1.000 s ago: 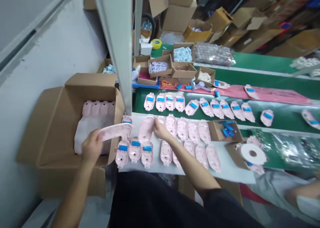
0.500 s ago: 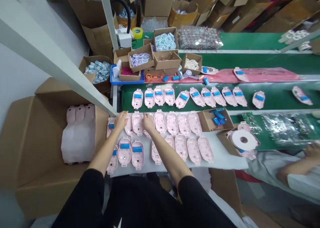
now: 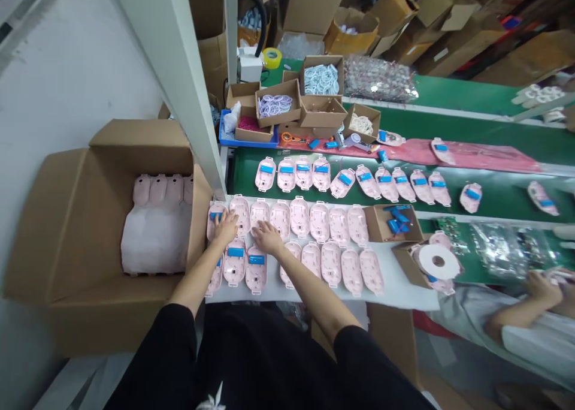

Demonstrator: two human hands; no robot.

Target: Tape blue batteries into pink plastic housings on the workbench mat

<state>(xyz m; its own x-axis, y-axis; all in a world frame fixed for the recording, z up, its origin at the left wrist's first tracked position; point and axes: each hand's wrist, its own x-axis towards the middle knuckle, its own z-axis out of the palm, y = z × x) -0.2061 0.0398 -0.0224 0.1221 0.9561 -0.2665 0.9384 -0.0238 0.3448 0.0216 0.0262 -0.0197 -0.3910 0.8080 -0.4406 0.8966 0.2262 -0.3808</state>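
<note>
My left hand lies with its fingers apart over the lower part of a pink plastic shell with a blue battery, at the left end of the upper row. A pink shell without a battery stands right beside those fingers. My right hand is spread over the lower edge of another pink shell, its fingertips touching or just above it. Below my hands, in the lower row, are shells with blue batteries. Neither hand shows anything in its grasp.
A large cardboard box with stacked shells stands left. A metal post rises beside it. Shells with batteries line the green belt. A small box of batteries and a white roll lie right. A co-worker's hand is far right.
My hands have come off the shells' upper edges and moved lower, their fingers now spread. The shell by my left hand sits higher against the row. The view has shifted.
</note>
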